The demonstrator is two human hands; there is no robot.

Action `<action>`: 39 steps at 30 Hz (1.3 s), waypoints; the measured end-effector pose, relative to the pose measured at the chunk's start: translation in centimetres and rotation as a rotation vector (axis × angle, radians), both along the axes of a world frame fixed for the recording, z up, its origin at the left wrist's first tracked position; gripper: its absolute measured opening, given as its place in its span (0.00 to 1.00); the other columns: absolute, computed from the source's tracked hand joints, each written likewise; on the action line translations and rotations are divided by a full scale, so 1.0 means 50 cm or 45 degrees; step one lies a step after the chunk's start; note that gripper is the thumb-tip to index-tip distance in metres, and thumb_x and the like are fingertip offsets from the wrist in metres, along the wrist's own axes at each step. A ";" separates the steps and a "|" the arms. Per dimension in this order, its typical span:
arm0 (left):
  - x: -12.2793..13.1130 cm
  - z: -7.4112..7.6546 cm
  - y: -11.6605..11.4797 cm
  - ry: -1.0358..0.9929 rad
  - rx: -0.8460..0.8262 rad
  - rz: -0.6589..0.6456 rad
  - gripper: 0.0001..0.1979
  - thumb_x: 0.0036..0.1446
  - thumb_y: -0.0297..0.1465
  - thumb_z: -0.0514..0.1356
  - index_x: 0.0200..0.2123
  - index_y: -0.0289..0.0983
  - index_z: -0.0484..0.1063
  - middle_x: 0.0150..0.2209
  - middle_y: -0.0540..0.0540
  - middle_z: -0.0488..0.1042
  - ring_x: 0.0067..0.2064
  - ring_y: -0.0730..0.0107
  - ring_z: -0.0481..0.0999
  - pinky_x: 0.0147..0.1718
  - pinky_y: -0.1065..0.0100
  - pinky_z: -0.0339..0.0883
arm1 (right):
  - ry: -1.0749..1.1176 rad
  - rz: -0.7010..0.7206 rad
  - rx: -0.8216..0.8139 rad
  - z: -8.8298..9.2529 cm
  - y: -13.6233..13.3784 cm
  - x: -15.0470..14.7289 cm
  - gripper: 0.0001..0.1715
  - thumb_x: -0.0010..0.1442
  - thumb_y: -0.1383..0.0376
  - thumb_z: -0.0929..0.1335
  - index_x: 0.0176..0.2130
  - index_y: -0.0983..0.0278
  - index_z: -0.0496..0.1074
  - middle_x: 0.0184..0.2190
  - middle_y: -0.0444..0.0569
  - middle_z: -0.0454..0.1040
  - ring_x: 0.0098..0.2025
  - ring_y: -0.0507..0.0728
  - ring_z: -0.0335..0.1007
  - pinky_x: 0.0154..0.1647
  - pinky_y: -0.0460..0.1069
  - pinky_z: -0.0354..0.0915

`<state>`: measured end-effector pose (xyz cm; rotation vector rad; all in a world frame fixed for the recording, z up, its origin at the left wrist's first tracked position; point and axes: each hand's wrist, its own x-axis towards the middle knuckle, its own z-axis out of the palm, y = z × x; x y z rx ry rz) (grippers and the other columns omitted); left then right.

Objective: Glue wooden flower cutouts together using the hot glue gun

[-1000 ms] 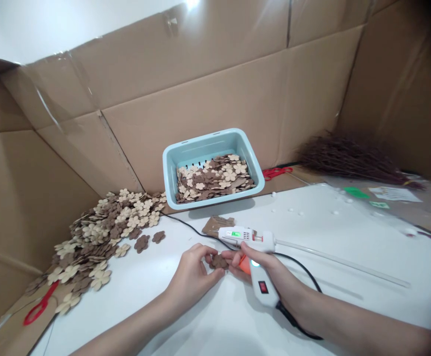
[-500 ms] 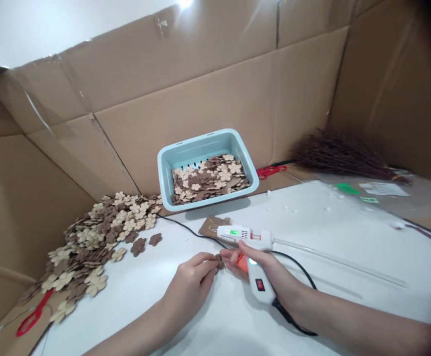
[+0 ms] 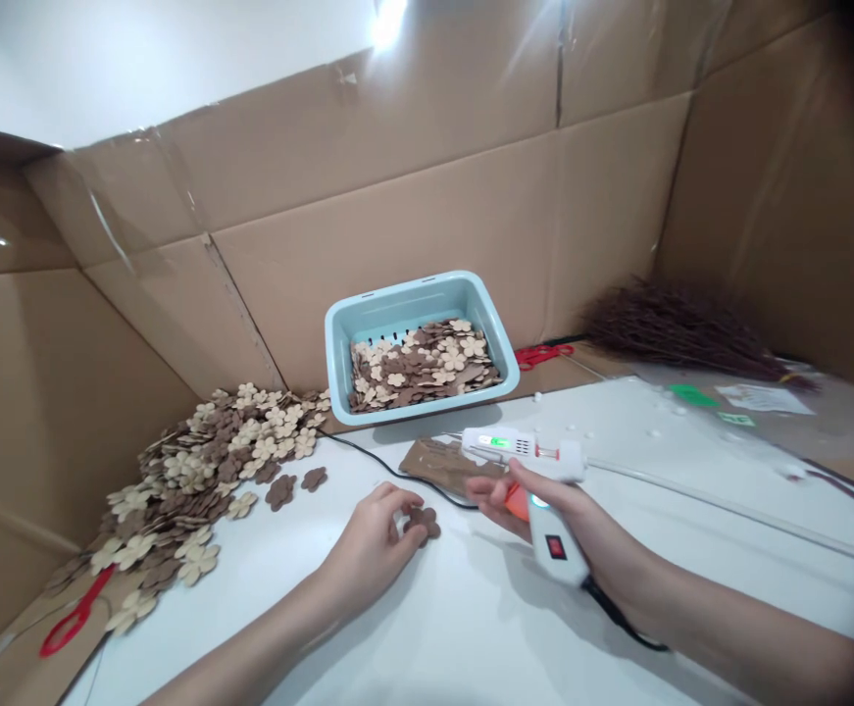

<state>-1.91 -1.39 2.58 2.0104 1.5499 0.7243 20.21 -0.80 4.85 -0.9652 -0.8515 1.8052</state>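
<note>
Bright light [image 3: 388, 22] overhead, dark blurred right edge

No print, glue gun [image 3: 526, 449] included, is legible.

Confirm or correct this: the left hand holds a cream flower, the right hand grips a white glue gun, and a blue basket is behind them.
Not quite: the head view shows the left hand holding a brown flower, not cream. The right hand does grip a white glue gun, and the blue basket is behind them.
</note>
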 end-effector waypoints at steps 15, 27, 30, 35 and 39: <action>-0.006 -0.039 -0.012 -0.650 -0.201 0.106 0.14 0.49 0.31 0.63 0.36 0.41 0.61 0.25 0.55 0.68 0.21 0.79 0.62 0.20 0.76 0.50 | 0.258 0.025 -0.037 -0.049 0.007 0.037 0.19 0.56 0.57 0.70 0.21 0.68 0.76 0.39 0.53 0.80 0.49 0.61 0.74 0.50 0.44 0.71; -0.136 0.037 0.054 -0.274 -0.237 0.107 0.18 0.48 0.39 0.63 0.39 0.34 0.70 0.34 0.42 0.77 0.37 0.63 0.78 0.36 0.65 0.69 | 0.228 0.004 -0.027 -0.074 0.029 0.042 0.17 0.49 0.56 0.74 0.20 0.67 0.77 0.40 0.57 0.80 0.51 0.66 0.72 0.53 0.50 0.70; -0.254 0.086 0.082 -0.003 -0.268 0.159 0.17 0.47 0.41 0.63 0.35 0.34 0.74 0.31 0.44 0.78 0.33 0.63 0.76 0.33 0.67 0.67 | 0.206 -0.003 -0.026 -0.075 0.032 0.040 0.17 0.49 0.56 0.75 0.20 0.67 0.77 0.42 0.58 0.80 0.51 0.67 0.73 0.55 0.51 0.69; -0.385 0.140 0.102 0.249 -0.419 0.121 0.15 0.44 0.42 0.63 0.28 0.35 0.76 0.27 0.48 0.77 0.31 0.65 0.73 0.31 0.69 0.65 | 0.205 0.025 0.018 -0.084 0.035 0.033 0.18 0.48 0.54 0.75 0.19 0.66 0.77 0.40 0.57 0.80 0.51 0.66 0.72 0.53 0.50 0.69; -0.400 0.115 0.118 0.340 -0.522 0.010 0.14 0.43 0.41 0.62 0.27 0.36 0.75 0.28 0.47 0.77 0.33 0.63 0.73 0.34 0.69 0.65 | 0.202 0.036 -0.014 -0.094 0.037 0.034 0.17 0.51 0.56 0.73 0.19 0.65 0.77 0.40 0.57 0.80 0.50 0.65 0.73 0.52 0.48 0.70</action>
